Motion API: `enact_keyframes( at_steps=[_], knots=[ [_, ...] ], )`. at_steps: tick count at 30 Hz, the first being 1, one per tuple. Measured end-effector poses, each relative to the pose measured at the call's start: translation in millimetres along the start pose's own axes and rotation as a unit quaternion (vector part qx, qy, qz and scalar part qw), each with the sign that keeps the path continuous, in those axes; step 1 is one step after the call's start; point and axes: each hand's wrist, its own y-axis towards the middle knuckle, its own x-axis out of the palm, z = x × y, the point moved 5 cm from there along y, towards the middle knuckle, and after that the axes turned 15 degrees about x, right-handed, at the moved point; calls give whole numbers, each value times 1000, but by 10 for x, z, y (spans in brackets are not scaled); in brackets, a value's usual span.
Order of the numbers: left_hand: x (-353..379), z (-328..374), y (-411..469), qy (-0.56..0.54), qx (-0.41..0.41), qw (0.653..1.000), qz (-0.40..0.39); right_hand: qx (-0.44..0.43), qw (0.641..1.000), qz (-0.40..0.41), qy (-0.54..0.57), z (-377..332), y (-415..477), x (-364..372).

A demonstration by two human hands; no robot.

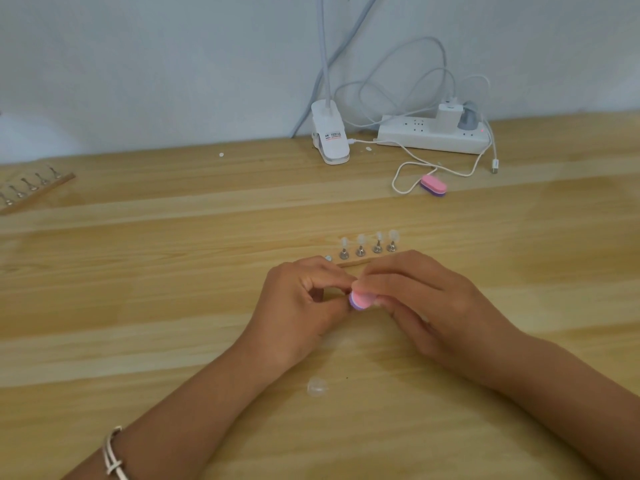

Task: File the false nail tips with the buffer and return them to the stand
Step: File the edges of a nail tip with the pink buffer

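A pink and purple buffer [361, 301] is gripped by my right hand [422, 299] between thumb and fingers at the table's middle. My left hand [304, 303] pinches something small against the buffer's left end; the nail tip itself is hidden by my fingers. Just behind my hands stands a wooden stand [353, 262] with several metal holders, each carrying a clear nail tip [393, 234]. The stand's leftmost spot [328, 258] shows only a bare metal base. A loose clear nail tip [317, 386] lies on the table between my forearms.
A second pink buffer [433, 185] lies at the back right beside a white cable [403, 174]. A power strip [429, 135] and a white clip lamp [330, 136] stand against the wall. Another stand [34, 192] with bare holders sits at the far left.
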Motion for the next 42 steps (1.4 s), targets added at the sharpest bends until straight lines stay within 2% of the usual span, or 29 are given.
enact_keyframes(
  at_steps=[4, 8, 12, 16, 21, 24, 29, 34, 36, 39, 42],
  knots=[
    [1, 2, 4, -1, -4, 1000, 7, 32, 999, 19, 0, 97, 48, -76],
    [1, 8, 1, 14, 1, 1000, 4, -1, 1000, 4, -1, 0, -10, -9],
    [5, 12, 2, 16, 4, 1000, 4, 25, 999, 20, -6, 107, 16, -92],
    [-1, 21, 1, 6, 16, 1000, -1, -11, 1000, 3, 16, 0, -24, -5],
    [3, 21, 2, -3, 11, 1000, 6, 21, 1000, 17, -3, 120, 8, -112],
    [-11, 23, 0, -15, 11, 1000, 10, 1, 1000, -8, 17, 6, -33, -43],
    [-5, 16, -2, -26, 0, 999, 21, 23, 1000, 4, -5, 84, -4, -127],
    [-10, 9, -4, -25, 8, 1000, 12, -11, 1000, -5, -14, -18, -38, -47],
    [-10, -9, -8, -27, 3, 999, 17, 20, 999, 10, -44, 101, 5, -112],
    [-32, -26, 2, -44, 3, 998, 54, 70, 996, 49, -20, 229, 40, -236],
    [-163, -107, 54, -38, -23, 986, 160, 69, 995, 75, -16, 179, 43, -249]
  ],
)
